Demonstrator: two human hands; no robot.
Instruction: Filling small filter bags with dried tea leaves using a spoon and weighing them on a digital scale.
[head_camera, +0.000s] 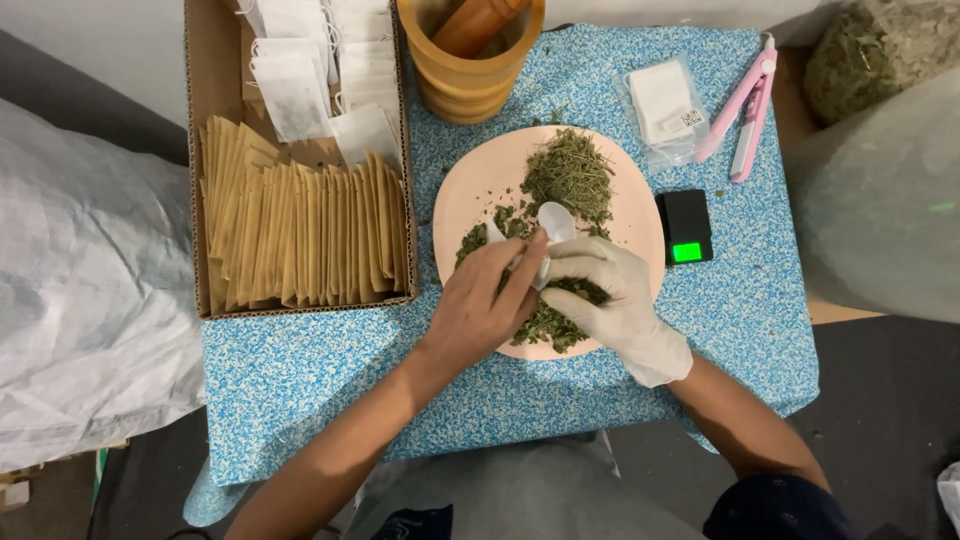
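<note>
Two hands work over dried herbs (570, 175) heaped on a pink plate (470, 190).

The bare left hand (480, 305) pinches a white spoon (555, 222) at the plate's six o'clock; the gloved right hand (615, 300) curls loosely alongside, touching the herbs.

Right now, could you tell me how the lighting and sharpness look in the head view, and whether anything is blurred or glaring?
Head view: lighting is soft and even, shadows faint; the pink plate and dried green herbs are sharp; the bare left hand and gloved right hand show little blur; only the small black scale glows bright green on its screen; the white plastic spoon looks slightly washed out.
</note>
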